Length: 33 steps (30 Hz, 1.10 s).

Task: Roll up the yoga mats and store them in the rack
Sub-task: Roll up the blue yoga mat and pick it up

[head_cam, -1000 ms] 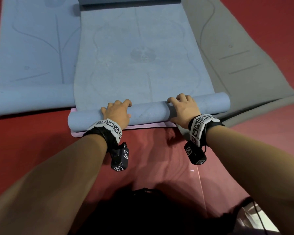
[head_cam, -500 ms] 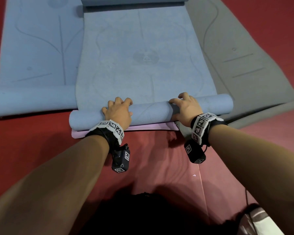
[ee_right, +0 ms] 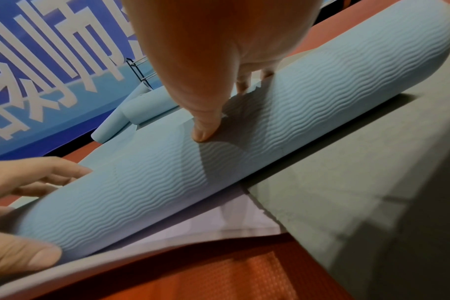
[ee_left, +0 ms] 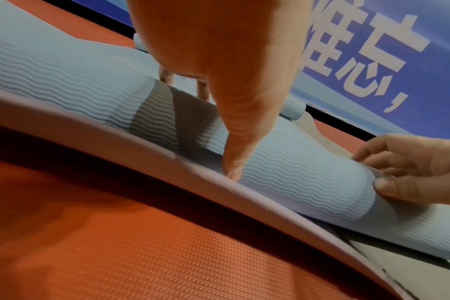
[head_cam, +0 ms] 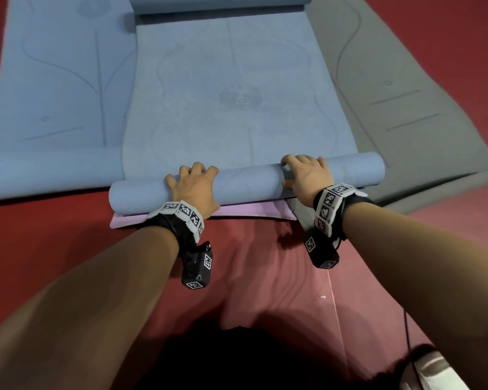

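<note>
Left hand [head_cam: 193,187] lies over the rolled part of the blue yoga mat [head_cam: 245,181], fingers curled over the far side, thumb [ee_left: 233,168] down on the near face by the lilac edge, grasping the roll. Right hand [head_cam: 307,175] does the same further right, fingers hooked over the top, thumb [ee_right: 204,132] pressed on the ribbed surface. Both forearms reach straight forward, wrists low, each with a tagged wrist band [head_cam: 181,218]. Roll lies crosswise on the floor; the unrolled part [head_cam: 231,94] runs away from the person to a curled far end [head_cam: 220,1]. A lilac underside strip [head_cam: 254,212] shows under the roll's near side. Second blue mat [head_cam: 54,80] lies just left, its near end rolled [head_cam: 45,173]. Grey mat [head_cam: 392,94] lies just right, partly under the roll's right end. Red floor [head_cam: 54,235] is open on the near side. Blue banner [ee_left: 373,50] stands at the far wall. No container visible.
</note>
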Each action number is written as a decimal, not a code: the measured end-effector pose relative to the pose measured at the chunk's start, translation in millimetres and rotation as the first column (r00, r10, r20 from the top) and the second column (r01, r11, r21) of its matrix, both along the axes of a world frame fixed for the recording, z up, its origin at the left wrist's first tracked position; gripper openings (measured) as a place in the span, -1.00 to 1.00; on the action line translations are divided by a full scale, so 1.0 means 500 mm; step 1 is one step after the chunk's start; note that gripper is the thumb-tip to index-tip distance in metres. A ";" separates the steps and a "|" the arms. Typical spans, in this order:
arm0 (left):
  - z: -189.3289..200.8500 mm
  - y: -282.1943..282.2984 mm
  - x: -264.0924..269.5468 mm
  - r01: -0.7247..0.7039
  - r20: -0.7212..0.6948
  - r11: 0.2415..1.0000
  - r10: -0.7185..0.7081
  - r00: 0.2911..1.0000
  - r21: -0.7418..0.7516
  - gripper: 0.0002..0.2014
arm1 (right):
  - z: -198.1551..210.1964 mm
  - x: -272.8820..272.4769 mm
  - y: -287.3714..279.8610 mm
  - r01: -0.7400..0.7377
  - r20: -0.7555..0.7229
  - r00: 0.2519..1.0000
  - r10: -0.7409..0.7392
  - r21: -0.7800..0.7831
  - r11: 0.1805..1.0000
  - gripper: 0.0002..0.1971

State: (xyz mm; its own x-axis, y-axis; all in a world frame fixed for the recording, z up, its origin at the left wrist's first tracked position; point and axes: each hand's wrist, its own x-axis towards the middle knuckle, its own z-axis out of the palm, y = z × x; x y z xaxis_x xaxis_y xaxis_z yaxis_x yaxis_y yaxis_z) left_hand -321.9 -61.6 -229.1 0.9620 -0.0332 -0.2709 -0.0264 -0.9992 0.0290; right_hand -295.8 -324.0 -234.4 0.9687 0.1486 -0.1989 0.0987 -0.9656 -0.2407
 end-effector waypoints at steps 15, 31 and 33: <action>0.009 0.002 0.043 0.012 -0.032 1.000 -0.012 0.999 -0.015 -0.31 | -0.012 0.014 0.000 -0.130 -0.072 0.991 0.116 -0.232 0.964 -0.06; 0.016 -0.003 0.048 0.030 -0.180 1.000 -0.029 0.983 0.005 -0.09 | -0.015 0.041 0.016 -0.109 -0.105 0.991 0.080 -0.306 0.946 0.06; 0.012 -0.005 0.046 0.027 -0.155 0.999 -0.023 0.988 0.024 -0.05 | -0.009 0.044 0.015 -0.118 -0.096 0.991 0.093 -0.302 0.946 -0.02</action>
State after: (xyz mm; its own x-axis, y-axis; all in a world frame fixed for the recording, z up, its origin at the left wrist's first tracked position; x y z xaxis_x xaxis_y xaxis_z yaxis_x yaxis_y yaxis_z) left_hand -298.7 -63.9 -223.1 0.9073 -0.0477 -0.4177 -0.0485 -0.9988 0.0087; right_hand -274.1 -316.2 -238.9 0.9301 0.1687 -0.3264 0.1965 -0.9790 0.0541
